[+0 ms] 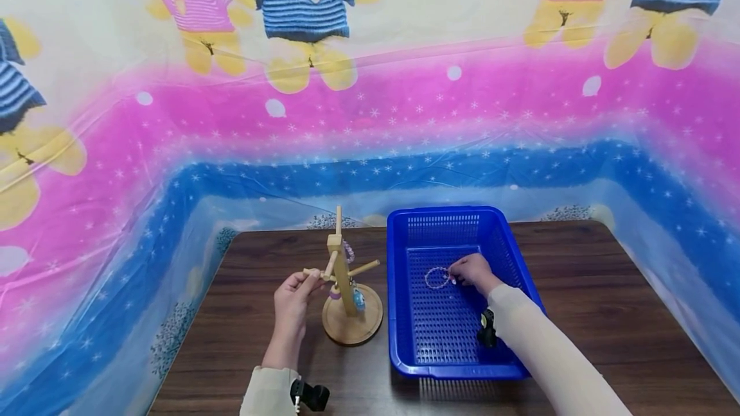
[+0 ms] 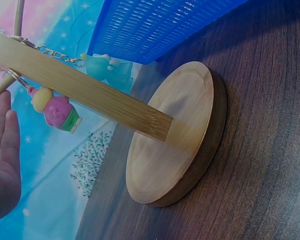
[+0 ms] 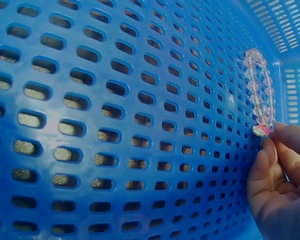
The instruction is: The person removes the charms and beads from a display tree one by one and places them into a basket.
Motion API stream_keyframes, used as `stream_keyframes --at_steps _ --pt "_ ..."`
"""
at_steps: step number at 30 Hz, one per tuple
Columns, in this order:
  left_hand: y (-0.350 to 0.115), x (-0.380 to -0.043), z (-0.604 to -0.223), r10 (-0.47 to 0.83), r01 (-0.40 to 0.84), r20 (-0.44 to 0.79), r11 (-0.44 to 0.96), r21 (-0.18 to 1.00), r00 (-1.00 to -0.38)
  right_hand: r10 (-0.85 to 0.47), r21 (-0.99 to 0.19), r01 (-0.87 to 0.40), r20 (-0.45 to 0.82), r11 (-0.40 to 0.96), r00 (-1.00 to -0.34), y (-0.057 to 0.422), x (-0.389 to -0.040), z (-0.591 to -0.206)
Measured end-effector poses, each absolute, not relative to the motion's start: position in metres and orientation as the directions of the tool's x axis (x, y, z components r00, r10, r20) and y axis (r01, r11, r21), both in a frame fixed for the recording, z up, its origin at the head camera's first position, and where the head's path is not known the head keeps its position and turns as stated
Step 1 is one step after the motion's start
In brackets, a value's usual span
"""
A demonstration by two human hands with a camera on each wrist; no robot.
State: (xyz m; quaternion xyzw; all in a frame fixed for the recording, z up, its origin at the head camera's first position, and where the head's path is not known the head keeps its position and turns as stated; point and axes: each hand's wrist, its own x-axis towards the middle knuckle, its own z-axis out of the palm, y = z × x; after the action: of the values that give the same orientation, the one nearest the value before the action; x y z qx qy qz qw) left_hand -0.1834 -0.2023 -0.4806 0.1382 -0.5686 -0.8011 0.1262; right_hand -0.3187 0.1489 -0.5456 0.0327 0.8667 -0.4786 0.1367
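My right hand is inside the blue basket, pinching a clear bead bracelet between thumb and fingers. The bracelet hangs as a loop over the basket floor, with a small pink and white piece near the fingertips. To the left of the basket stands a wooden peg stand on a round base. My left hand pinches the end of one of its pegs. From the stand hang a pink, yellow and green figure keychain, a light blue charm and a purplish beaded loop.
The blue basket has perforated walls and floor and rests on a dark wood table. A patterned cloth with bears hangs behind and at the sides. Pegs stick out from the stand in several directions.
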Motion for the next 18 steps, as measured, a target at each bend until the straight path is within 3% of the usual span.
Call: stream_keyframes --at_steps 18 --pt "-0.203 -0.183 -0.483 -0.364 0.032 -0.075 -0.280 0.960 -0.928 -0.081 -0.842 0.262 -0.337 0.472 -0.938 0.152 -0.315 -0.528"
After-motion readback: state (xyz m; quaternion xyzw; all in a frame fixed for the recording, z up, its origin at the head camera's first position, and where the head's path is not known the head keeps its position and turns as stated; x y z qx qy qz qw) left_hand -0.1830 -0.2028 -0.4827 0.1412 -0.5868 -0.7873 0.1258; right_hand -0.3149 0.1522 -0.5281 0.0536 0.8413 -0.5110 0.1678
